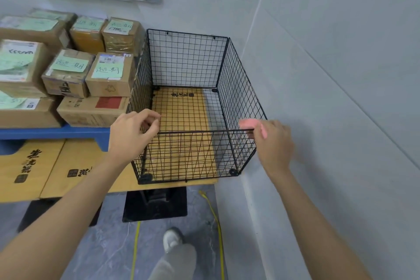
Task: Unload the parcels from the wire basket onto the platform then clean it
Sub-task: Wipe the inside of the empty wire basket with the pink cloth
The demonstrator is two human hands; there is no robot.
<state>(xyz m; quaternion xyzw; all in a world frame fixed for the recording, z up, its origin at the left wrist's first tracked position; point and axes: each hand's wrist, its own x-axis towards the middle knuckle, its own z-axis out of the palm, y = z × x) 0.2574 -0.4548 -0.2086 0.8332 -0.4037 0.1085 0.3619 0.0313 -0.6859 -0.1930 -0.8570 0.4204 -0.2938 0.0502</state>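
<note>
A black wire basket (238, 88) stands on a wooden board by the wall, with no parcels inside. Several cardboard parcels (68, 75) with green labels are stacked on the blue platform (54, 132) to its left. My left hand (133, 129) is at the near left corner of the basket, its fingers curled at the top rim wire. My right hand (271, 141) holds a pink cloth (248, 125) against the near right corner of the rim.
The wooden board (68, 173) carries black printed characters. A grey wall (329, 98) runs close along the basket's right side. On the floor lie a yellow cable (214, 213), a black base plate (156, 206) and my shoe (171, 238).
</note>
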